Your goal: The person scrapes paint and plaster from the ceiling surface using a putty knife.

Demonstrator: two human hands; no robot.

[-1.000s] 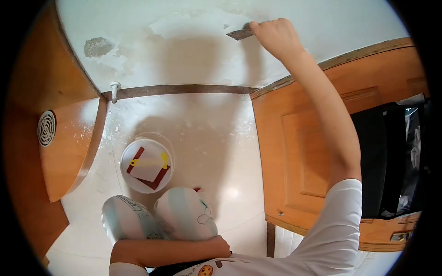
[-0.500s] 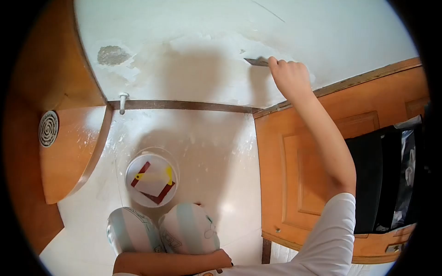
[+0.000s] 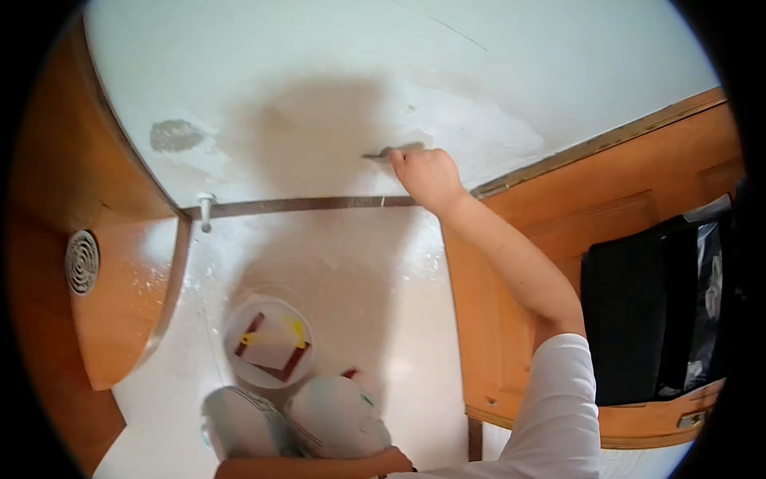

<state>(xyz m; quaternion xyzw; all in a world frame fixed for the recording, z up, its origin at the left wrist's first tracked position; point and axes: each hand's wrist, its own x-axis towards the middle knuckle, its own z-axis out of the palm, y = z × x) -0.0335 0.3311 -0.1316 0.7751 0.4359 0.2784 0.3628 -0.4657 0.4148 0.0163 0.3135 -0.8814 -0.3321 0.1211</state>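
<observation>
My right hand (image 3: 431, 177) is closed around a putty knife, whose dark thin blade (image 3: 377, 155) points left close to the lower part of the white wall (image 3: 558, 48); whether it touches is hard to tell. Around it the wall shows scraped, patchy areas, with a bare grey patch (image 3: 177, 136) farther left. My left forearm lies across my lap at the bottom edge, and my left hand (image 3: 389, 461) rests beside my knee with its fingers mostly hidden.
A white bucket (image 3: 231, 343) with dark red and yellow pieces stands on the floor before my knees. A short white pipe (image 3: 206, 209) juts out near the skirting. To the right is a wooden door (image 3: 511, 319) with a black bag (image 3: 626, 319); wooden panels (image 3: 136, 295) stand left.
My right hand and the putty knife have moved left and down along the wall. The view has shifted slightly, so the bucket and knees appear lower.
</observation>
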